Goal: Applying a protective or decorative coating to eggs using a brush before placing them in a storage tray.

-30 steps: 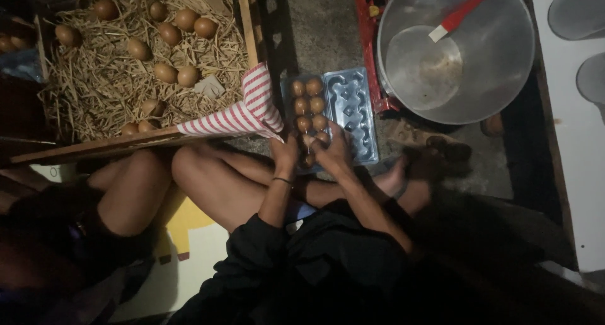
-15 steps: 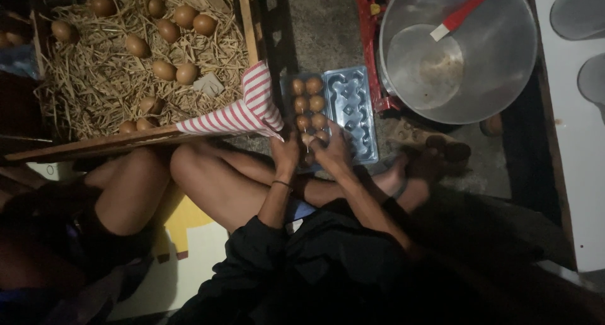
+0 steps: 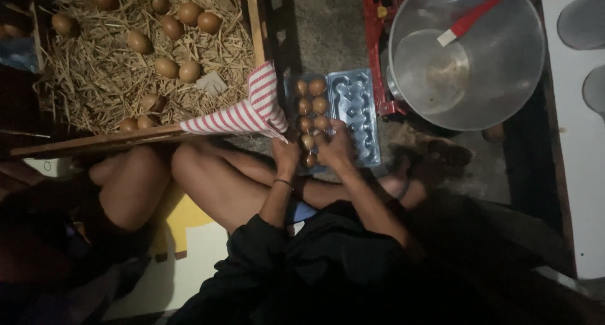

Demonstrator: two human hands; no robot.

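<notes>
A blue plastic egg tray (image 3: 359,104) lies on the floor in front of my crossed legs. Its left columns hold several brown eggs (image 3: 312,105); its right cells are bare. My left hand (image 3: 287,156), with a thin band at the wrist, is at the tray's near left corner, fingers closed around a brown egg (image 3: 308,160). My right hand (image 3: 337,150) lies beside it on the tray's near end, gripping it. A paler egg (image 3: 307,140) shows between the two hands. The light is dim and the fingers are hard to make out.
A wooden crate of straw (image 3: 101,73) with several loose brown eggs (image 3: 167,66) stands at the left. A red-and-white striped cloth (image 3: 246,110) drapes over its corner. A large metal bowl (image 3: 498,79) with a red-handled spatula (image 3: 472,16) sits on a red stand at the right.
Both hands stay at the near end of the tray with only small finger movements. The view has shifted slightly.
</notes>
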